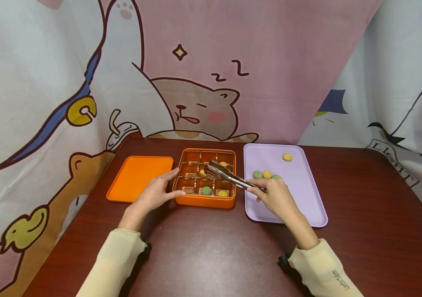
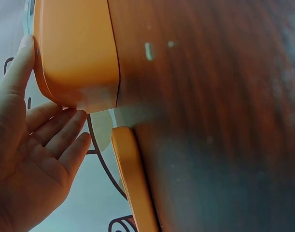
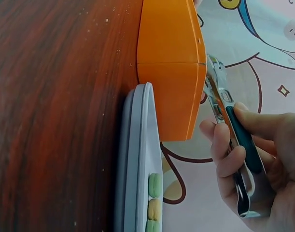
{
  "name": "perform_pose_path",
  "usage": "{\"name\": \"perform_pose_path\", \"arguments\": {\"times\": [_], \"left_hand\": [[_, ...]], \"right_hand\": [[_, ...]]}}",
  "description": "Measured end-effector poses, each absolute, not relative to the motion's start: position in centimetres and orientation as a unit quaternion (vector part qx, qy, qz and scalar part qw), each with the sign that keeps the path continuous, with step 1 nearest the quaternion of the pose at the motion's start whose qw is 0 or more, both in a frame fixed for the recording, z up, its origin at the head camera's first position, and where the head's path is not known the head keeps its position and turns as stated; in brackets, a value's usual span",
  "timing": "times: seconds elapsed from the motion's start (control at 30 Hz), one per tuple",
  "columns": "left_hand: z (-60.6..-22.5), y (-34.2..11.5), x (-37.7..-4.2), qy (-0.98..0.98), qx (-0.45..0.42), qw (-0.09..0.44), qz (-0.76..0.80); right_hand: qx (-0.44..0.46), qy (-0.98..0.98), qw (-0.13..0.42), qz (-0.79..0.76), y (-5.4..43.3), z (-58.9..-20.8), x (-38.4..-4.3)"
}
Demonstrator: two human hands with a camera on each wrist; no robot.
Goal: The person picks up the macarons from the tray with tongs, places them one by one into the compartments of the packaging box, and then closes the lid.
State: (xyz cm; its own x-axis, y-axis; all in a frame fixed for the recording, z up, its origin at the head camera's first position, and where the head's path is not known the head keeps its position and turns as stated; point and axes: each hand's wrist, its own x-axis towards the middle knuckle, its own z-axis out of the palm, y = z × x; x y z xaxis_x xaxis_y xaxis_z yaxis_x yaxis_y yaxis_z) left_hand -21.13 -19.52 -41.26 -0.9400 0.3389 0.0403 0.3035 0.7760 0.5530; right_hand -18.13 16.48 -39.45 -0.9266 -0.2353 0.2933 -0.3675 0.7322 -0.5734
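Observation:
My right hand [image 1: 275,197] grips a pair of metal tongs [image 3: 244,140] with dark green handle grips. The tips of the tongs reach over the middle of an orange box [image 1: 205,201] with a divided clear-brown insert. At the tips lies a yellow macaron [image 1: 202,173]; whether they pinch it I cannot tell. A green macaron [image 1: 206,190] and a yellow macaron [image 1: 222,193] sit in the front row, with another yellow one at the back right. My left hand [image 1: 155,192] rests against the box's left side, fingers extended and thumb at the front rim, as the left wrist view [image 2: 36,159] also shows.
A lilac tray [image 1: 296,202] stands right of the box, bearing two green macarons and a yellow macaron [image 1: 267,175] in a row, and a yellow macaron [image 1: 287,157] near its back edge. An orange lid [image 1: 140,177] lies left of the box. Behind the table hangs a printed curtain [image 1: 270,82].

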Motion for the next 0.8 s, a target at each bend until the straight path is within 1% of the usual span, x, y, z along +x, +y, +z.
{"name": "perform_pose_path", "arguments": {"times": [0.17, 0.5, 0.63, 0.8], "left_hand": [[-41.2, -19.5, -21.1, 0.942, 0.172, 0.028, 0.285], [-41.4, -19.5, -21.1, 0.942, 0.174, 0.026, 0.286], [-41.5, -19.5, -21.1, 0.942, 0.173, 0.025, 0.285], [-41.4, -19.5, -21.2, 0.942, 0.172, 0.026, 0.287]], "right_hand": [[0.170, -0.926, 0.080, 0.328, 16.9, -39.6, -18.1], [0.176, -0.921, 0.016, 0.347, 17.7, -39.6, -18.1], [0.196, -0.910, -0.013, 0.366, 18.1, -39.8, -17.9], [0.220, -0.895, -0.015, 0.388, 18.8, -40.2, -17.6]]}}
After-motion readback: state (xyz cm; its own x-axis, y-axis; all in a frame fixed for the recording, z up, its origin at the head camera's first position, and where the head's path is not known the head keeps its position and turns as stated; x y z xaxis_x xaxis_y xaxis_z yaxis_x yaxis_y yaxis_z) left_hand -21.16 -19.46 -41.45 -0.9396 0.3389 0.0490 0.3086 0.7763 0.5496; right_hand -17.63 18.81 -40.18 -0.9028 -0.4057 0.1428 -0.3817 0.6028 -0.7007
